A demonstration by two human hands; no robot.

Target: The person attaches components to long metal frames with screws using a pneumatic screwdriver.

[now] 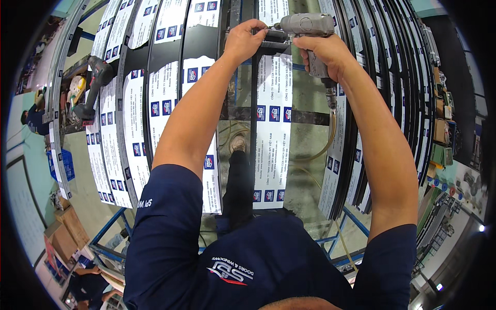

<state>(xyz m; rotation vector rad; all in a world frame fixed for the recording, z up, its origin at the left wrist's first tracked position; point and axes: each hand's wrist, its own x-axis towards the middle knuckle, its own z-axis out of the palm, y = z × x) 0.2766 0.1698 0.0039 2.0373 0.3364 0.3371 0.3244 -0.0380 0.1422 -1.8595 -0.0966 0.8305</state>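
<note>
Workshop floor below blue rack [111,227] of film-wrapped black profiles [273,124]. Right hand [323,51] wrapped tight around grey pneumatic screwdriver [307,25]; left hand [245,39] pinching its nose. Cordless drill [95,85] lying far left.

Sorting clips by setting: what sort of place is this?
Probably a frame-making workshop: long black metal profiles in white protective film on blue racks, a grey air-powered driver in the right hand, stacked cardboard boxes.

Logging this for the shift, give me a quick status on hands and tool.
Right hand grips grey air screwdriver. Left hand steadies its tip on dark frame bar. Nothing blocking.
</note>
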